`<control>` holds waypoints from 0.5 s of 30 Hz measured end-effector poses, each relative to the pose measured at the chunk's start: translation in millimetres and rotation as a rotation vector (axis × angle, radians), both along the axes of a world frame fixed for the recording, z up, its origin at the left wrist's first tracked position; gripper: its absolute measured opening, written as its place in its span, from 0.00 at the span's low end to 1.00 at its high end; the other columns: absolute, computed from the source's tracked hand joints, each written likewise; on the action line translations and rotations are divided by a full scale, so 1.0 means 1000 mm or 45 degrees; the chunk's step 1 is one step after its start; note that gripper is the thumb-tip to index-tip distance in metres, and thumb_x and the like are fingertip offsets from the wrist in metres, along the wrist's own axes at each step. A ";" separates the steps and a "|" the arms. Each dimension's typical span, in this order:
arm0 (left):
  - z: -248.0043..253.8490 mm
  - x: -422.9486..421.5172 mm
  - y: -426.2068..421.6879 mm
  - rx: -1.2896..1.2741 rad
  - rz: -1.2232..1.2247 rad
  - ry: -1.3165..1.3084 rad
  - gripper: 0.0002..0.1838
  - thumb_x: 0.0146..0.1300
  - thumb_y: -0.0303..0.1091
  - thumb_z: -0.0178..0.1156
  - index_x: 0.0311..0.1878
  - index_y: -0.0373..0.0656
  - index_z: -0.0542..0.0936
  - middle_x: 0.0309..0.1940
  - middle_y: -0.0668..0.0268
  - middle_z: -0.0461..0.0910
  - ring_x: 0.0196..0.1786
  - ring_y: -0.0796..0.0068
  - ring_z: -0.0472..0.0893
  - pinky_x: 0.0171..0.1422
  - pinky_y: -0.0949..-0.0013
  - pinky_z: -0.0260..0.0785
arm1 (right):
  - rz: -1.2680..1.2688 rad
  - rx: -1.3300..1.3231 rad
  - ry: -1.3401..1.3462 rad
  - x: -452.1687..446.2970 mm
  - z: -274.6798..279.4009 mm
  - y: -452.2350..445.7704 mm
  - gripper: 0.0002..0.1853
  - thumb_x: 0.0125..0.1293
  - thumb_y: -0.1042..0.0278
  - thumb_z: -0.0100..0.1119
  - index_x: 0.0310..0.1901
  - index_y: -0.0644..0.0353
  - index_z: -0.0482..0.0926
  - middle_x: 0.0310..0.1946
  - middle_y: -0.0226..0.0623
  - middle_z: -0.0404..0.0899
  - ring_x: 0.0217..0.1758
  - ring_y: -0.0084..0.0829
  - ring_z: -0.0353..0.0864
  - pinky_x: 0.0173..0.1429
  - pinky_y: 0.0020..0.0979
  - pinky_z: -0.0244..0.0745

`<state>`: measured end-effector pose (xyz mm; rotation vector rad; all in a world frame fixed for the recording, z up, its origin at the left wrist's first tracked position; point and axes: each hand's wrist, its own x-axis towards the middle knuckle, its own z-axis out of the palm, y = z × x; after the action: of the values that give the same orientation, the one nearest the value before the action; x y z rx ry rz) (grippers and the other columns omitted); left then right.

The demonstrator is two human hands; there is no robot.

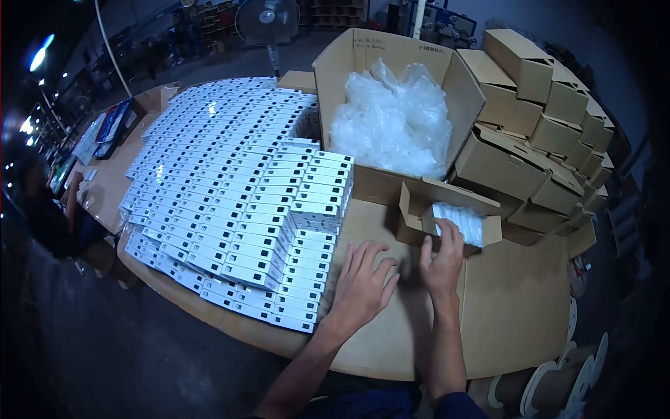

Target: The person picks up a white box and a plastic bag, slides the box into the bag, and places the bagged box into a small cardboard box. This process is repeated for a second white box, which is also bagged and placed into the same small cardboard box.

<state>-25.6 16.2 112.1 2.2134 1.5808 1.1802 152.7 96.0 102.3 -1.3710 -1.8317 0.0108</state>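
My left hand (363, 283) hovers over or rests on the brown tabletop just right of the stacked white boxes, its fingers spread and nothing in them. At the small open cardboard box (412, 227), my right hand (443, 269) reaches over the near side, thumb and fingers apart. Its fingertips are at a row of clear plastic-wrapped pieces (466, 222) inside that box. Whether they press on the pieces or only lie near them is hard to see. A big stack of white boxes (230, 188) with small dark squares on their ends fills the table's left side.
Behind the small box stands a large open carton (467, 105) full of clear plastic bags (394, 119). Closed brown boxes (513, 160) are piled at the right. A fan (267, 21) stands at the back. Another person (49, 209) sits at the far left. Spools (551, 384) lie below the right edge.
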 end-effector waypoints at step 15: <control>0.048 -0.110 -0.012 -0.099 0.286 0.852 0.14 0.65 0.42 0.69 0.47 0.45 0.84 0.73 0.57 0.70 0.81 0.54 0.60 0.85 0.29 0.32 | 0.820 -0.249 -0.069 -0.103 0.032 0.001 0.47 0.59 0.86 0.54 0.81 0.64 0.48 0.72 0.51 0.71 0.76 0.54 0.68 0.80 0.48 0.62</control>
<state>-135.9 4.5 159.9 2.5828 2.1042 0.3963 49.4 96.6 134.4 -0.8530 -2.2909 0.5003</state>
